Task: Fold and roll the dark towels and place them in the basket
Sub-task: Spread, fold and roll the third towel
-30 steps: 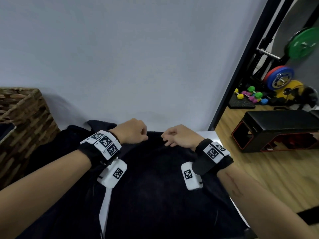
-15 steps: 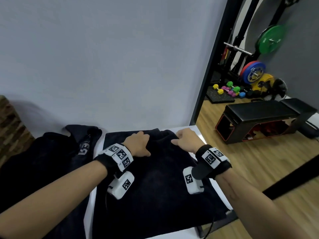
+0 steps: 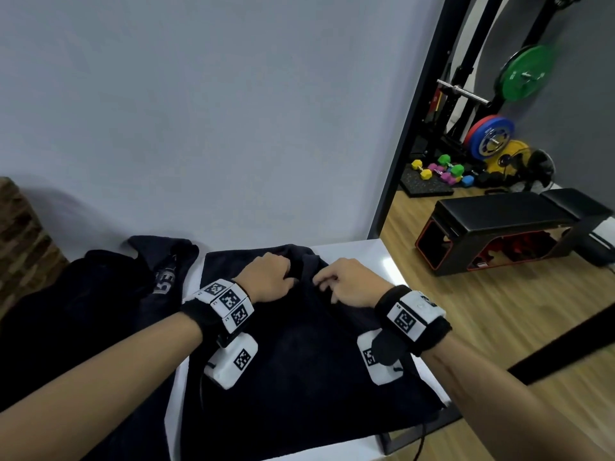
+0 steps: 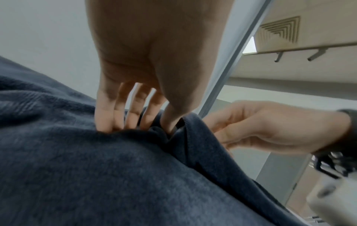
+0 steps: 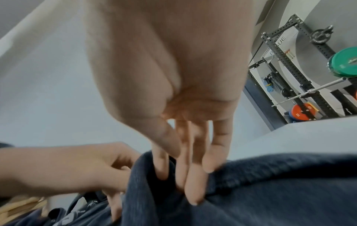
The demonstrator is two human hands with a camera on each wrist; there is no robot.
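**Towel at the first turn of its roll**

Towel (image 3: 299, 354) lies flat on the white worktop (image 3: 389, 261), dark, its long axis running from the near edge away toward the wall. Both hands work its far end: the left hand (image 3: 268, 277) and the right hand (image 3: 349, 282) each pinch bunched cloth there, thumbs tucked under. I judge the folding done and the rolling barely begun. More dark towels (image 3: 83, 311) wait heaped to the left; the basket (image 3: 20, 241) shows only at the frame's left edge, its contents unseen.
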